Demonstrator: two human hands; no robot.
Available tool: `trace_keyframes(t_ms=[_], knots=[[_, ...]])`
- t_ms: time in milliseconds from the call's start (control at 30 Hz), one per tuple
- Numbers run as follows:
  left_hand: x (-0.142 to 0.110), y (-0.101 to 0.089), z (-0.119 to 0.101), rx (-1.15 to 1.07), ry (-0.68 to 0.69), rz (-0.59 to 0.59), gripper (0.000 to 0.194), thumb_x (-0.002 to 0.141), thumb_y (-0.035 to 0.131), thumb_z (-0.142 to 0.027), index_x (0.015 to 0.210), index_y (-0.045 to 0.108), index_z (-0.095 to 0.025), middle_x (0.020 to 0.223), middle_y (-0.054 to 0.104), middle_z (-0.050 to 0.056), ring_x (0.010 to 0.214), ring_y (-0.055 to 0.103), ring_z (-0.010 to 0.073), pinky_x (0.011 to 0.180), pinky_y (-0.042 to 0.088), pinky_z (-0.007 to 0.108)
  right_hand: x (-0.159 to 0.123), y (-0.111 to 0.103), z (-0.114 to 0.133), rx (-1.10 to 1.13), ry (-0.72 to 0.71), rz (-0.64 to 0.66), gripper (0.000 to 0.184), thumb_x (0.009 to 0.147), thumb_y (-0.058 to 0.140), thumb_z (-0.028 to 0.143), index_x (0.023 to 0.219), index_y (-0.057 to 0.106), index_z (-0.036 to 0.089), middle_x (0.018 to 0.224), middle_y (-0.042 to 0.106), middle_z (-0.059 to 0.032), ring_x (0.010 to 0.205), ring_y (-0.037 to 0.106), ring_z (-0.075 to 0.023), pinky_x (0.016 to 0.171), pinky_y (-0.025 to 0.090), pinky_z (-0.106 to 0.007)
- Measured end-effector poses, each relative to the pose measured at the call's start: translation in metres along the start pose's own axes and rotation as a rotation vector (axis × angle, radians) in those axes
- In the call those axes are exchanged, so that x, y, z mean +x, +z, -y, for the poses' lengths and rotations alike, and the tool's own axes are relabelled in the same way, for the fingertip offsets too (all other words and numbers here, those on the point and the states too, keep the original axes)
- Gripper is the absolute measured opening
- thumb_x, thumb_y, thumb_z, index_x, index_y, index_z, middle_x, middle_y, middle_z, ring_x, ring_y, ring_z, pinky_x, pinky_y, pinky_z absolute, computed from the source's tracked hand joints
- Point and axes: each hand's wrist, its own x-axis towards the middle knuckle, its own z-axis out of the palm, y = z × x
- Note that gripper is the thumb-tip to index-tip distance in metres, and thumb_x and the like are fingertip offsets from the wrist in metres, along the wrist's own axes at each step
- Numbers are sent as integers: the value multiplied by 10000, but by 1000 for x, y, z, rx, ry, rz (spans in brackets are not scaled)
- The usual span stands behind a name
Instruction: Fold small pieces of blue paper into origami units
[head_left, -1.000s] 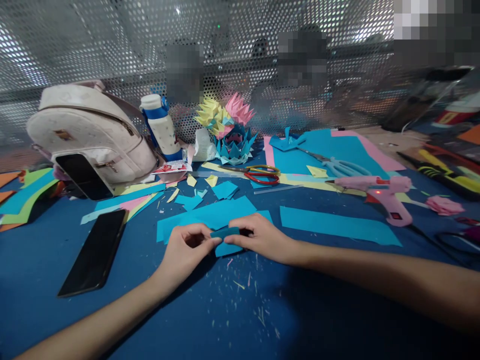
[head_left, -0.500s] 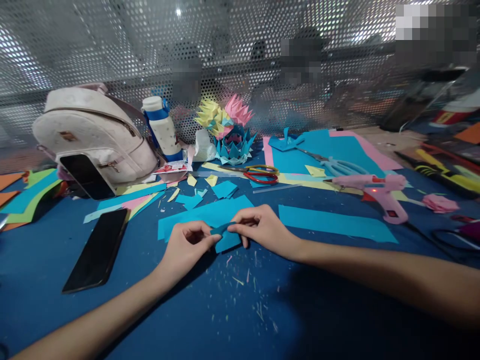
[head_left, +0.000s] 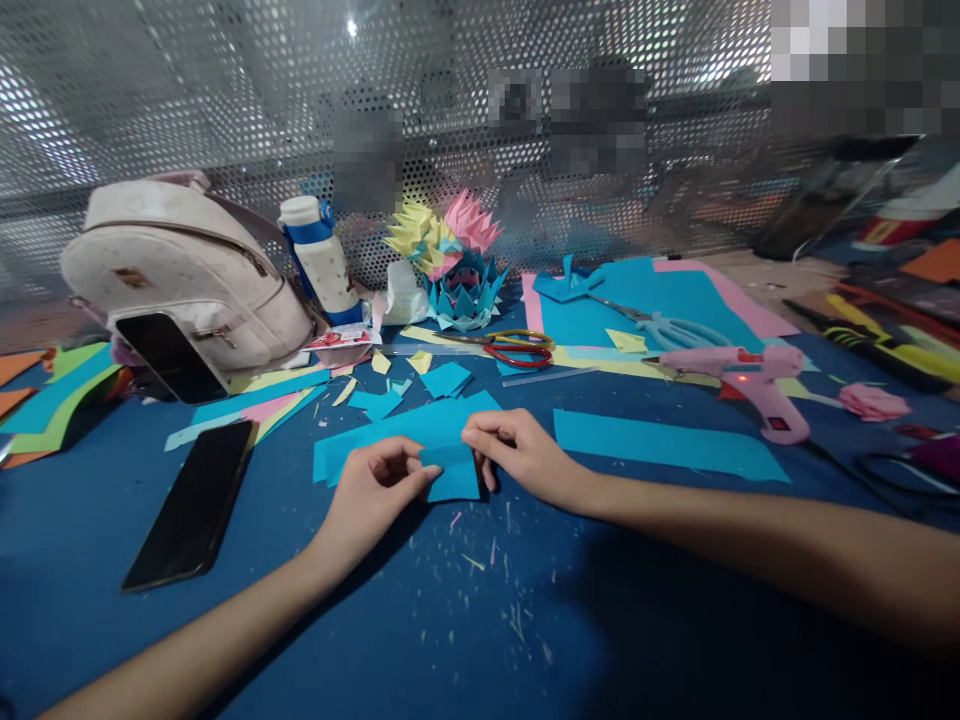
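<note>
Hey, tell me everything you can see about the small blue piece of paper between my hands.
The small blue paper is plain and roughly square, and looks thin. Its broad face shows to the camera, with a fairly straight near edge. Your left hand grips its left side, thumb on top; your right hand has fingertips at its upper right corner. It is just on the near side of larger blue strips. Whether it touches the table is unclear.
</note>
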Motion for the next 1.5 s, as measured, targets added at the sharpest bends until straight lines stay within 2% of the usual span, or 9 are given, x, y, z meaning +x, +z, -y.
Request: trace_keyframes(t_ms=[167, 400, 600, 733, 800, 933, 1100, 1367, 1500], knots=[[4, -1, -3, -67, 34, 17, 160, 683, 731, -227, 756, 605, -162, 677, 563, -21, 594, 497, 103, 548, 392, 206, 0, 2, 3, -5, 3, 69, 323, 938, 462, 385, 741, 556, 147, 625, 586, 9, 465, 557, -92, 491, 424, -221], [9, -7, -6, -234, -78, 91, 291, 646, 762, -271, 769, 514, -180, 566, 494, -67, 488, 437, 81, 500, 327, 201, 2, 0, 6, -216, -183, 57, 145, 936, 472, 216, 1016, 593, 210, 1041, 602, -39, 928, 558, -155, 751, 460, -272], [8, -7, -5, -159, -61, 97, 325, 708, 718, -288, 610, 428, -180, 455, 371, -102, 412, 325, 59, 454, 215, 202, 3, 0, 6, -224, -228, 128, 144, 941, 480, 266, 1054, 551, 210, 1082, 523, -52, 981, 513, -158, 775, 451, -277], [6, -7, -6, -203, 5, 84, 278, 744, 694, -248, 613, 462, -171, 749, 645, 7, 732, 601, 133, 640, 406, 227, 5, 1, 4, -207, -230, 112, 89, 925, 516, 268, 951, 545, 187, 1012, 524, -41, 942, 514, -149, 765, 442, -274], [6, -7, -6, -224, 26, 82, 260, 760, 686, -243, 610, 489, -165, 954, 677, 56, 946, 610, 173, 807, 427, 273, 5, 1, 3, -211, -255, 115, 83, 913, 541, 263, 890, 547, 183, 994, 538, -37, 960, 515, -153, 832, 435, -304], [6, -10, -4, -225, 23, 72, 226, 789, 665, -259, 618, 555, -161, 1037, 667, 78, 1045, 587, 201, 924, 398, 321, 4, 0, 4, -238, -305, 110, 127, 884, 592, 257, 793, 540, 185, 948, 581, -23, 1006, 520, -165, 945, 390, -361], [4, -9, -3, -124, 83, 109, 83, 771, 675, -227, 715, 680, -166, 1052, 622, 85, 1040, 574, 220, 917, 407, 346, 2, 2, 9, -250, -245, 81, 261, 827, 663, 288, 1047, 547, 208, 1087, 561, -46, 1052, 506, -179, 896, 435, -332], [3, -9, 0, -55, 231, 123, 96, 823, 624, -225, 749, 653, -170, 936, 580, 54, 953, 549, 203, 855, 410, 327, 5, 1, 5, -316, -336, 101, 211, 772, 720, 316, 794, 554, 189, 1028, 587, -41, 1056, 498, -196, 954, 371, -383], [0, -10, 0, 0, 144, 62, 97, 854, 587, -274, 822, 591, -182, 695, 528, -19, 615, 487, 128, 571, 377, 238, 5, 1, 3, -302, -242, 100, 167, 865, 612, 309, 774, 576, 173, 837, 592, -8, 834, 533, -149, 805, 417, -290]])
